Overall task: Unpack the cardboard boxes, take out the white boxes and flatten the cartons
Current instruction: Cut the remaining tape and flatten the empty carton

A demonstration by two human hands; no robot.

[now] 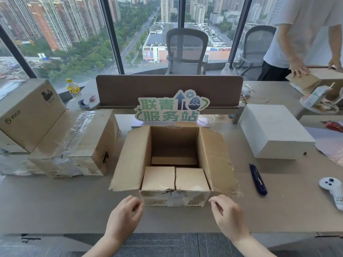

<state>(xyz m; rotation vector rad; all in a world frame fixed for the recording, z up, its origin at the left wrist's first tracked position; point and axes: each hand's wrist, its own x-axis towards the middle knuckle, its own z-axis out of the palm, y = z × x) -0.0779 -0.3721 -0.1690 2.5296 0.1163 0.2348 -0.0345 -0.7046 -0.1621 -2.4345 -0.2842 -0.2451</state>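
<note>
An open cardboard carton [213, 154] stands on the table in front of me, its side flaps spread and its two near flaps folded inward. Nothing shows inside but its brown bottom. My left hand [124, 217] hovers just off the carton's near left corner with loosely curled fingers, holding nothing. My right hand [229, 216] hovers the same way off the near right corner. A white box [274, 130] sits on the table to the right. On the left lie two sealed cartons: a taped one [74, 145] and one marked PICO [29, 114] leaning on it.
A dark blue utility knife [258, 179] lies right of the open carton, with a white controller [334, 190] beyond it. A green sign [170, 108] and a brown divider [168, 89] stand behind. Another person [300, 34] handles a carton [315, 78] at the far right. Chairs stand by the window.
</note>
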